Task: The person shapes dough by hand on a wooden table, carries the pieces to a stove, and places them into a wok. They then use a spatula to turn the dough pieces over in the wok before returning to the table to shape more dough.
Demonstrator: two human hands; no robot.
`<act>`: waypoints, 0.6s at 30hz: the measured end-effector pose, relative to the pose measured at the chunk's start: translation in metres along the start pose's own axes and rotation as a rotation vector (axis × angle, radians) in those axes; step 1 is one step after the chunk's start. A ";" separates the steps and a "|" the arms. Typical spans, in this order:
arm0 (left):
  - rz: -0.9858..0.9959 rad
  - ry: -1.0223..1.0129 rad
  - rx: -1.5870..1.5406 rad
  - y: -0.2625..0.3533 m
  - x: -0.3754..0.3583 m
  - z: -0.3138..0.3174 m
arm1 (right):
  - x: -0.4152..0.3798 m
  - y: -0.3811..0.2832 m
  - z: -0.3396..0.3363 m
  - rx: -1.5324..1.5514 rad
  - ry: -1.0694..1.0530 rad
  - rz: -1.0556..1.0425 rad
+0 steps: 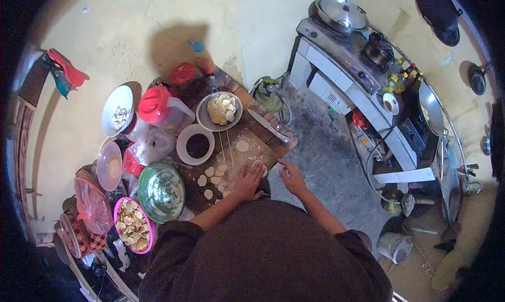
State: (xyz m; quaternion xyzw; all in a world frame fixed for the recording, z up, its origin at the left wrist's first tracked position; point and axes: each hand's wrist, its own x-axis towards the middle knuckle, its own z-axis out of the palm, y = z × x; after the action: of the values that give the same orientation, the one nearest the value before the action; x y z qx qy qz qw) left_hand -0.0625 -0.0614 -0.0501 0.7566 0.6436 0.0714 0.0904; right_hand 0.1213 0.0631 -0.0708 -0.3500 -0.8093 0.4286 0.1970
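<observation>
My left hand [248,182] lies flat with its fingers stretched over a pale dough round [261,168] on the floured board [251,143]. To its right, my right hand [292,178] is held off the board's edge, fingers apart and nothing seen in them. Another dough round [242,146] lies further up the board. Several small rounds [209,194] are spread to the left of my left hand. A strainer [220,124] full of pale slices rests behind, its handle pointing toward me. Beside it is a white bowl [182,145] with dark contents.
A knife [269,126] lies at the table's right edge. On the left stand a green floury basin [161,192], a pink basket [116,218] of pale pieces and a red-lidded pitcher [154,103]. A stove [347,49] stands across the floor at right.
</observation>
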 end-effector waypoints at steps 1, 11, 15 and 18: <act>-0.009 -0.075 0.047 0.000 -0.002 0.000 | 0.000 -0.001 0.000 0.026 -0.010 0.029; -0.020 -0.270 0.112 -0.002 -0.005 -0.024 | -0.002 0.006 -0.004 0.062 -0.047 0.077; -0.045 -0.293 0.134 0.002 0.006 -0.022 | -0.001 0.001 -0.004 0.115 -0.009 0.055; -0.038 -0.243 0.100 0.004 0.004 -0.017 | -0.006 0.010 0.003 0.150 -0.022 0.065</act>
State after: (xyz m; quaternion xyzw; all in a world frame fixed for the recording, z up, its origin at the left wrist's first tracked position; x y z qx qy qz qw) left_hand -0.0616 -0.0576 -0.0326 0.7508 0.6450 -0.0546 0.1313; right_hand 0.1271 0.0612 -0.0804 -0.3554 -0.7652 0.4981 0.1998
